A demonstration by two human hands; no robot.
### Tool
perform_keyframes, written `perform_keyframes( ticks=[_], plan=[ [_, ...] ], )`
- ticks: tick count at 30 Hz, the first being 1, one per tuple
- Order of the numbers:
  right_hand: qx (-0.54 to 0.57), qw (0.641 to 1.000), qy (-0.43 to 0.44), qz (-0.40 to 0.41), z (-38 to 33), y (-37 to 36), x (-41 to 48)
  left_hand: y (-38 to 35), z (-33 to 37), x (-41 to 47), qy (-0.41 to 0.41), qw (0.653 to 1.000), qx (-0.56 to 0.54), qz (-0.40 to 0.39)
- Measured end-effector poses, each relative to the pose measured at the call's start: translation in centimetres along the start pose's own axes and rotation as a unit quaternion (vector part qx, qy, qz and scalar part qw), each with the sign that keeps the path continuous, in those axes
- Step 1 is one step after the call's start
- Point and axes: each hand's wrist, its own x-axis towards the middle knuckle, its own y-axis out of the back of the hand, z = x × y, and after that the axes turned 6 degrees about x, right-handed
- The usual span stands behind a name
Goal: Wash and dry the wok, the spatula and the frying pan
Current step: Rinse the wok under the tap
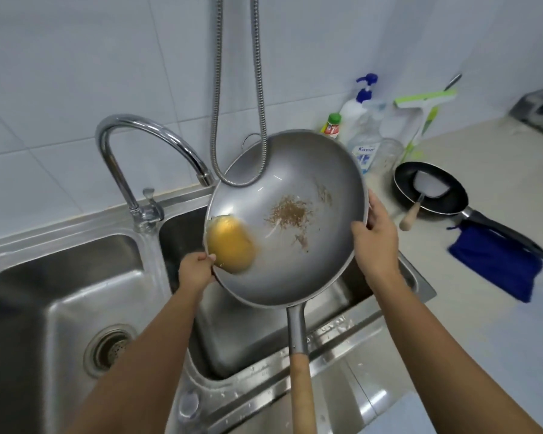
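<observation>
A grey metal wok (292, 270) with a wooden-ended handle is tilted over the right sink basin, brown residue stuck in its middle. A yellow sponge (231, 245) lies inside at its left rim. My left hand (196, 269) grips the wok's left rim beside the sponge. My right hand (375, 242) grips the right rim. On the counter to the right sits a black frying pan (452, 200), and a spatula (416, 208) with a pale wooden handle rests in it.
A chrome tap (145, 145) runs water into the double steel sink (60, 277). A metal hose (261, 89) hangs down in front of the wok. Soap bottles (362, 120) stand against the tiled wall, and a blue cloth (496, 264) lies on the counter.
</observation>
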Motion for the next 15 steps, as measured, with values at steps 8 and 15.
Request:
perform_keyframes(
  ticks=[8, 15],
  plan=[
    [-0.076, 0.992, 0.102, -0.003, -4.4, 2.0, -0.3, -5.6, 0.9, -2.8, 0.002, 0.987, -0.143, -0.076],
    [-0.133, 0.98, 0.151, -0.006, -6.8, 4.7, -1.2, -9.6, 2.1, -5.6, 0.03, 0.976, -0.203, -0.076]
  ],
)
